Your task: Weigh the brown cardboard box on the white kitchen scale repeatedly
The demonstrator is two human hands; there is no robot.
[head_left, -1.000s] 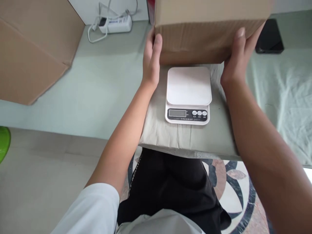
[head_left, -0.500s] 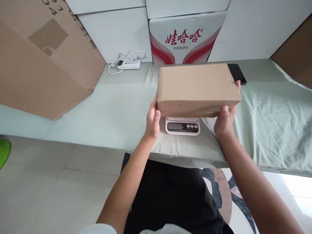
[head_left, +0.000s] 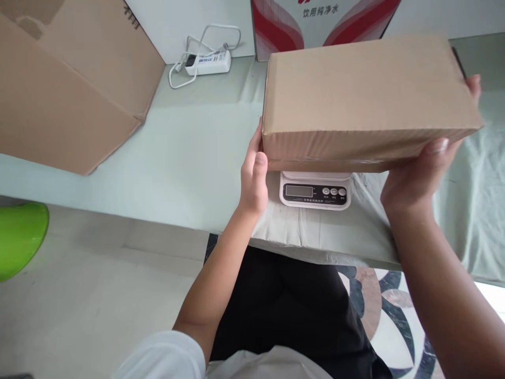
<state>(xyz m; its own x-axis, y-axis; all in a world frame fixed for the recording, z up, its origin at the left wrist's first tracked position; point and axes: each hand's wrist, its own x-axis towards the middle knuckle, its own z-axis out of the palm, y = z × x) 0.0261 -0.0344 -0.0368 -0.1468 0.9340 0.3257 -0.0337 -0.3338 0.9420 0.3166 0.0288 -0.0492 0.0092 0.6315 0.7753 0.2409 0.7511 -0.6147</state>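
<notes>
Head view:

1. Brown box (head_left: 366,89), one: between our two hands, over the scale (head_left: 315,204), which shows at its 7 o'clock.
2. Left hand (head_left: 254,179): holding the box's left end, at 8 o'clock.
3. Right hand (head_left: 420,176): holding the near right corner, at 4 o'clock.
4. Step in hand, as we judge it: supporting the box over the scale; the next move calls for a level, even grip from both hands.
5. Hidden: most of the scale's plate; we cannot tell whether box and plate touch.
6. Cut off: red-and-white carton (head_left: 315,31), 11 o'clock.
7. Hard to make out: any figure on the display (head_left: 299,190); a dark edge (head_left: 458,62), 2 o'clock.
</notes>
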